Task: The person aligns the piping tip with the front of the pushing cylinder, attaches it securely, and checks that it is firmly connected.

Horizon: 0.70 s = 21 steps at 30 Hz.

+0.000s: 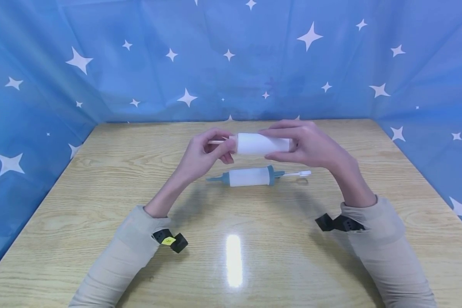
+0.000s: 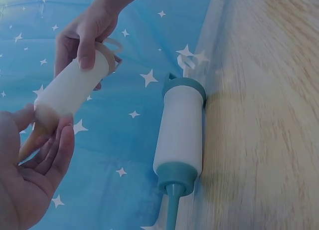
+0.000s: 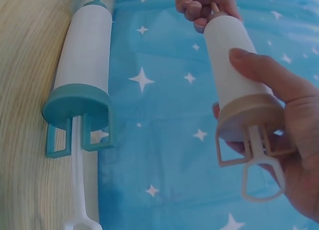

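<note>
A large plastic syringe with a white barrel and beige ends (image 1: 256, 144) is held up lengthwise between both hands. My left hand (image 1: 204, 155) pinches its beige nozzle end (image 2: 46, 117) between thumb and fingers. Round the barrel near the other end, my right hand (image 1: 309, 143) grips with the thumb along the side. In the right wrist view, the beige collar (image 3: 251, 110) has square finger loops, and a white ring handle (image 3: 263, 177) sits close behind it. A second syringe with teal ends (image 1: 249, 176) lies on the table, its white plunger drawn part way out.
The wooden table (image 1: 100, 205) reflects a bright strip of light near its front. Blue cloth with white stars (image 1: 215, 77) hangs along the back and sides. Both wrists carry small black cameras (image 1: 340, 223) over grey sleeves.
</note>
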Each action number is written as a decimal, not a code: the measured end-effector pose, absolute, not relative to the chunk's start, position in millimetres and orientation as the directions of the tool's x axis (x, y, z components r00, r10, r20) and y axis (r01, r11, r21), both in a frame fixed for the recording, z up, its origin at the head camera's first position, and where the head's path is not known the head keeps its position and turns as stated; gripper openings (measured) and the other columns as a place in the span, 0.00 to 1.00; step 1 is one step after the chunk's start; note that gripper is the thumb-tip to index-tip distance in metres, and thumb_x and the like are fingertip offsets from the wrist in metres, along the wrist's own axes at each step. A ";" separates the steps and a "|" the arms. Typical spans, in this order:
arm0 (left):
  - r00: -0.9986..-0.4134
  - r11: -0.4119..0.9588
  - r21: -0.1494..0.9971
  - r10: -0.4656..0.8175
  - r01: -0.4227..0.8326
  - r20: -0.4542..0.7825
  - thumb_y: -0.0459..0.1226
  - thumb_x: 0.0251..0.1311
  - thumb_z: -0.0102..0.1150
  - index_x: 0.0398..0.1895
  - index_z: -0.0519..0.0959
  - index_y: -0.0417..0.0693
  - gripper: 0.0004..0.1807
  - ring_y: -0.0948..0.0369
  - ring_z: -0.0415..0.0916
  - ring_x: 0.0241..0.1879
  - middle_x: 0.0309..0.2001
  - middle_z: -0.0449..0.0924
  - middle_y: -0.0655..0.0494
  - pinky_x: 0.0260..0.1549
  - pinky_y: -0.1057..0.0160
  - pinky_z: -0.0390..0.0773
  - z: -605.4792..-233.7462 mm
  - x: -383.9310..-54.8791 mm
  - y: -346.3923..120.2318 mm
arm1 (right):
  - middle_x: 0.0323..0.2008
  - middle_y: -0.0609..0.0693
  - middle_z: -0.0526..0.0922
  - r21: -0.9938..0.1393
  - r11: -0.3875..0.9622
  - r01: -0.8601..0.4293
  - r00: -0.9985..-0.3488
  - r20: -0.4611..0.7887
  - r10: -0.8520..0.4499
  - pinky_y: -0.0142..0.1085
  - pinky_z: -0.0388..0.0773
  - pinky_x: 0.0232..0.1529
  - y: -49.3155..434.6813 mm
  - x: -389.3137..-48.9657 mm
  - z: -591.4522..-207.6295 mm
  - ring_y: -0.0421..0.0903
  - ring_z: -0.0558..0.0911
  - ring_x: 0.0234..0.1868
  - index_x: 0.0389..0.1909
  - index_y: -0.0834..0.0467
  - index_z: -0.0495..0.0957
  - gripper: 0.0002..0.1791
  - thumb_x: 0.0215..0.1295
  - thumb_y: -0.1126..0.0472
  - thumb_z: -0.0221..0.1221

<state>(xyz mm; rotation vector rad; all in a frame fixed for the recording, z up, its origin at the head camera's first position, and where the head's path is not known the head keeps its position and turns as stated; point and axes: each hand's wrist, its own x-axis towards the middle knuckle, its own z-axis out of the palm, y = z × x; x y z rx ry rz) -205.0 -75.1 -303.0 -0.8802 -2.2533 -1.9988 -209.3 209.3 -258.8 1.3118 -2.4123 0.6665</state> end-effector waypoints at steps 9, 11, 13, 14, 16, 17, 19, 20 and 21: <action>-0.848 0.065 0.916 0.408 0.396 0.338 0.35 0.69 0.63 0.49 0.80 0.36 0.11 0.43 0.82 0.31 0.38 0.83 0.44 0.36 0.56 0.87 -300.9 -203.4 -73.7 | 0.52 0.57 0.86 -0.277 0.440 -0.854 -0.519 0.476 -0.710 0.30 0.79 0.20 208.5 -210.1 -261.4 0.42 0.83 0.30 0.58 0.60 0.83 0.30 0.50 0.63 0.77; -0.849 0.073 0.912 0.401 0.405 0.345 0.35 0.69 0.63 0.48 0.80 0.37 0.11 0.44 0.82 0.31 0.38 0.83 0.45 0.36 0.57 0.87 -300.6 -202.6 -73.2 | 0.51 0.57 0.86 -0.286 0.436 -0.853 -0.522 0.475 -0.708 0.29 0.78 0.20 208.8 -209.9 -261.7 0.41 0.82 0.27 0.58 0.60 0.83 0.31 0.50 0.63 0.77; -0.849 0.078 0.908 0.395 0.413 0.352 0.35 0.68 0.64 0.47 0.80 0.37 0.10 0.45 0.82 0.31 0.39 0.83 0.46 0.36 0.57 0.87 -300.7 -201.9 -72.9 | 0.51 0.57 0.86 -0.303 0.429 -0.851 -0.525 0.470 -0.710 0.30 0.79 0.20 209.0 -209.5 -261.7 0.41 0.83 0.28 0.59 0.60 0.82 0.31 0.50 0.64 0.77; -0.848 0.079 0.905 0.392 0.418 0.357 0.35 0.67 0.65 0.47 0.80 0.37 0.10 0.47 0.82 0.30 0.39 0.83 0.46 0.36 0.57 0.87 -300.8 -201.6 -72.8 | 0.51 0.57 0.86 -0.312 0.426 -0.849 -0.528 0.467 -0.710 0.30 0.80 0.21 209.1 -209.5 -261.9 0.41 0.84 0.29 0.59 0.60 0.82 0.31 0.51 0.64 0.77; -0.845 0.075 0.901 0.387 0.428 0.369 0.34 0.67 0.65 0.47 0.80 0.37 0.11 0.48 0.82 0.30 0.40 0.83 0.46 0.36 0.57 0.87 -300.7 -201.2 -72.4 | 0.51 0.57 0.86 -0.336 0.424 -0.841 -0.539 0.457 -0.708 0.30 0.80 0.21 209.3 -208.7 -261.3 0.41 0.83 0.30 0.59 0.60 0.82 0.30 0.52 0.64 0.76; -0.845 0.070 0.900 0.383 0.430 0.374 0.34 0.67 0.65 0.47 0.80 0.37 0.11 0.49 0.82 0.30 0.40 0.83 0.46 0.37 0.57 0.87 -300.7 -200.9 -72.3 | 0.50 0.57 0.86 -0.343 0.426 -0.837 -0.545 0.453 -0.705 0.30 0.80 0.21 209.5 -208.7 -261.2 0.42 0.83 0.30 0.59 0.60 0.82 0.30 0.53 0.64 0.76; -0.846 0.062 0.900 0.373 0.432 0.380 0.33 0.68 0.64 0.48 0.80 0.36 0.11 0.47 0.83 0.30 0.40 0.83 0.46 0.37 0.57 0.87 -300.9 -201.0 -72.3 | 0.50 0.55 0.87 -0.352 0.440 -0.826 -0.561 0.443 -0.699 0.30 0.78 0.20 209.6 -209.3 -261.2 0.41 0.81 0.29 0.59 0.59 0.82 0.30 0.53 0.63 0.76; -0.848 0.057 0.901 0.368 0.430 0.381 0.33 0.68 0.64 0.48 0.80 0.36 0.11 0.46 0.83 0.30 0.40 0.83 0.45 0.38 0.57 0.87 -301.1 -201.3 -72.5 | 0.49 0.54 0.87 -0.354 0.447 -0.822 -0.568 0.439 -0.696 0.30 0.77 0.20 209.7 -209.6 -261.0 0.41 0.80 0.27 0.59 0.59 0.82 0.30 0.54 0.62 0.76; -0.849 0.053 0.902 0.365 0.429 0.382 0.33 0.68 0.63 0.49 0.80 0.35 0.11 0.45 0.83 0.30 0.40 0.83 0.44 0.38 0.58 0.87 -301.3 -201.7 -72.7 | 0.49 0.53 0.87 -0.356 0.454 -0.817 -0.575 0.434 -0.694 0.30 0.75 0.20 209.6 -210.2 -261.0 0.41 0.79 0.27 0.60 0.58 0.82 0.30 0.54 0.61 0.76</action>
